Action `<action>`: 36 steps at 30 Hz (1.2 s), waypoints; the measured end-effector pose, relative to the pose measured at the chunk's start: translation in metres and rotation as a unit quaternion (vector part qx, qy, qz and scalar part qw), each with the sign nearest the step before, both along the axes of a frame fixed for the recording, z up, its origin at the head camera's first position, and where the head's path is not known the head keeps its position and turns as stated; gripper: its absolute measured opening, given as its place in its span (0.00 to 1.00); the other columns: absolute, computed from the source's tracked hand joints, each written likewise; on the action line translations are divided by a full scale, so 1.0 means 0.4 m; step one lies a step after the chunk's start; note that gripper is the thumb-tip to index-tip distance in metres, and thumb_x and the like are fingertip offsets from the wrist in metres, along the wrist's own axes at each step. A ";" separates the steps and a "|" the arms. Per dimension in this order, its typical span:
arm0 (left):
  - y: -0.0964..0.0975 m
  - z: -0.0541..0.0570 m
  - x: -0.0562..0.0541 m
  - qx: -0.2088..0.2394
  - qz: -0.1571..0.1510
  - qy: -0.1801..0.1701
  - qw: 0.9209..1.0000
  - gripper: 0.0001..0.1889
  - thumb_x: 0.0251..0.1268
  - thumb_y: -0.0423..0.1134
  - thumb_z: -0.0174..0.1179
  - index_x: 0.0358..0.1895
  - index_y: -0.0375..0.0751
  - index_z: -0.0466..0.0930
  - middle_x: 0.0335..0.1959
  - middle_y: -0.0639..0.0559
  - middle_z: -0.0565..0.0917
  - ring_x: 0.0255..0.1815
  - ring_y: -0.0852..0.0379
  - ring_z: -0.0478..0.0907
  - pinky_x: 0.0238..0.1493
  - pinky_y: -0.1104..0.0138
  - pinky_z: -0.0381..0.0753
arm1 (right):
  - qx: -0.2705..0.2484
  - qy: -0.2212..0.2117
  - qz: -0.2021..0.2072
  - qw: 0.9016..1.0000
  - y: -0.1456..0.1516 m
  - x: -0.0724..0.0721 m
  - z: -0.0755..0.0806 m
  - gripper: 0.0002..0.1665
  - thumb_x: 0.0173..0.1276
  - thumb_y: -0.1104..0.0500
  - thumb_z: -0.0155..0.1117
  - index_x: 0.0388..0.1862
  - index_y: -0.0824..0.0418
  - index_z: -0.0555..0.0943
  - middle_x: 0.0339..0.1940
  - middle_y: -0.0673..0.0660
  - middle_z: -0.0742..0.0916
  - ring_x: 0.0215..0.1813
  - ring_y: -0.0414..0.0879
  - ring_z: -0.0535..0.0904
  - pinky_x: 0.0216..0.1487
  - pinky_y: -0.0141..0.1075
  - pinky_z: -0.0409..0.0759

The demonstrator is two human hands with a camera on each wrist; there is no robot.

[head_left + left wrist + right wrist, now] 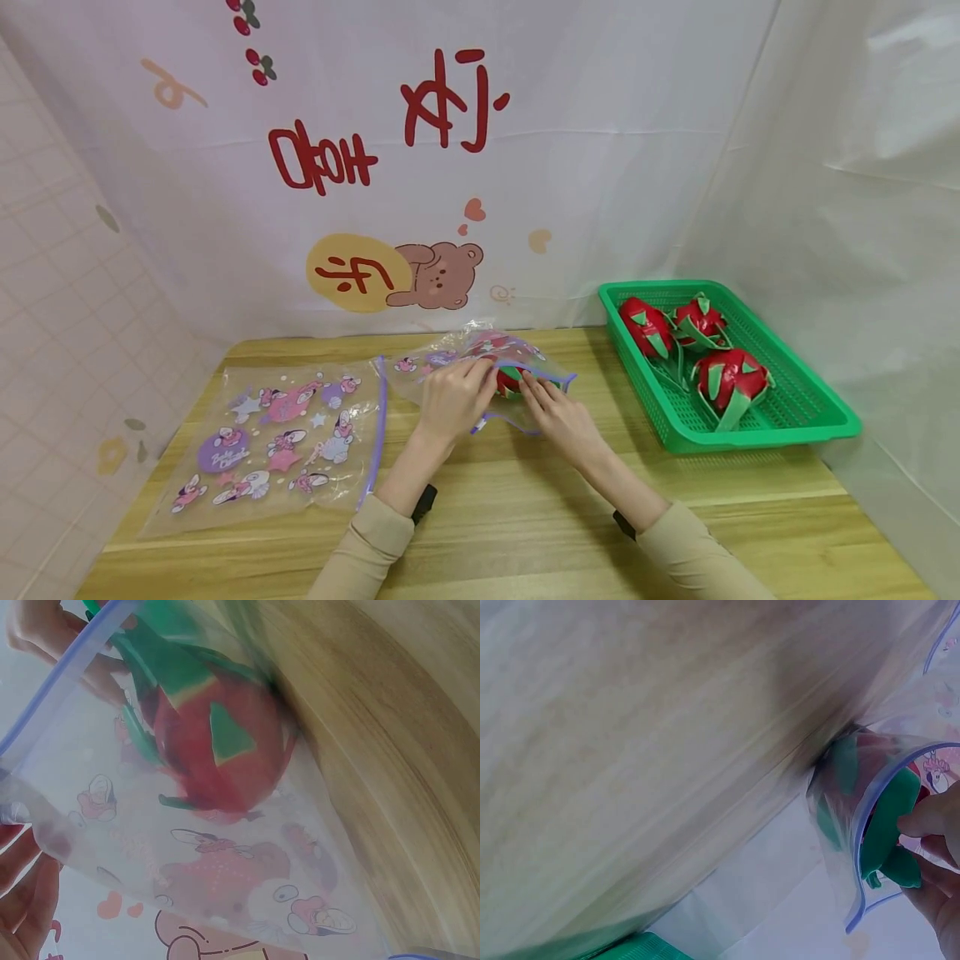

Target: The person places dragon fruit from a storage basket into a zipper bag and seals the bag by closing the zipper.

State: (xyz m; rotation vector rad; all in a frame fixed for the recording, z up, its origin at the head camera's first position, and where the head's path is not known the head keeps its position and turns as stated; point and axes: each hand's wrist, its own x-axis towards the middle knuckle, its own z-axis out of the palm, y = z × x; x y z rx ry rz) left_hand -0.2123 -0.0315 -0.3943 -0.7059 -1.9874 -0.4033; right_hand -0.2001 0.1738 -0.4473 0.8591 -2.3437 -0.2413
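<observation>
A red toy dragon fruit [508,383] with green leaves lies inside a clear zip bag [408,367] with a purple rim, its mouth toward the person. My left hand [456,396] grips the bag's rim at the left of the mouth. From the right, my right hand [561,421] reaches into the mouth and pinches the green leaves [891,825] of the fruit. Through the bag, the left wrist view shows the fruit's body [225,750]. Part of the fruit is hidden behind the hands in the head view.
A second printed zip bag [281,492] lies flat at the left of the wooden table [510,533]. On the right stands a green basket [817,417] with three more toy dragon fruits [731,379]. A white printed curtain [570,167] hangs behind.
</observation>
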 end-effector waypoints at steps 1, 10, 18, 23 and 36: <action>0.000 -0.001 0.000 -0.001 0.000 0.002 1.000 0.03 0.53 0.36 0.66 0.29 0.41 0.85 0.23 0.52 0.87 0.17 0.59 0.81 0.16 0.74 0.75 | 0.005 -0.002 -0.002 1.000 0.000 0.000 0.000 0.32 0.53 0.73 0.67 0.60 0.65 0.76 0.63 0.60 0.79 0.56 0.54 0.81 0.40 0.38 0.85; 0.000 -0.003 -0.001 -0.010 0.001 0.027 1.000 0.03 0.52 0.36 0.67 0.28 0.41 0.84 0.19 0.53 0.85 0.13 0.60 0.77 0.14 0.75 0.71 | 0.020 0.003 -0.006 1.000 -0.006 -0.011 -0.004 0.32 0.54 0.71 0.67 0.61 0.66 0.75 0.63 0.61 0.79 0.57 0.54 0.81 0.45 0.39 0.85; 0.002 -0.001 0.000 -0.006 -0.012 0.034 0.999 0.03 0.52 0.35 0.66 0.26 0.40 0.84 0.19 0.52 0.86 0.12 0.61 0.76 0.14 0.76 0.71 | 0.027 0.007 0.000 1.000 -0.009 -0.026 -0.005 0.32 0.55 0.71 0.67 0.62 0.67 0.74 0.61 0.61 0.81 0.59 0.53 0.80 0.49 0.39 0.84; 0.003 0.002 0.000 -0.002 -0.021 0.038 0.999 0.02 0.51 0.34 0.67 0.26 0.40 0.85 0.20 0.52 0.86 0.14 0.60 0.79 0.16 0.76 0.74 | 0.033 -0.007 -0.001 0.999 -0.006 -0.034 -0.010 0.35 0.54 0.70 0.68 0.64 0.68 0.72 0.60 0.62 0.81 0.61 0.54 0.78 0.52 0.40 0.82; 0.003 0.018 0.000 0.001 -0.016 0.044 0.999 0.02 0.51 0.34 0.67 0.26 0.40 0.85 0.20 0.53 0.86 0.13 0.62 0.76 0.14 0.76 0.72 | 0.021 -0.045 -0.010 0.999 -0.024 -0.050 -0.005 0.38 0.55 0.63 0.71 0.65 0.69 0.70 0.59 0.63 0.82 0.59 0.55 0.80 0.54 0.41 0.82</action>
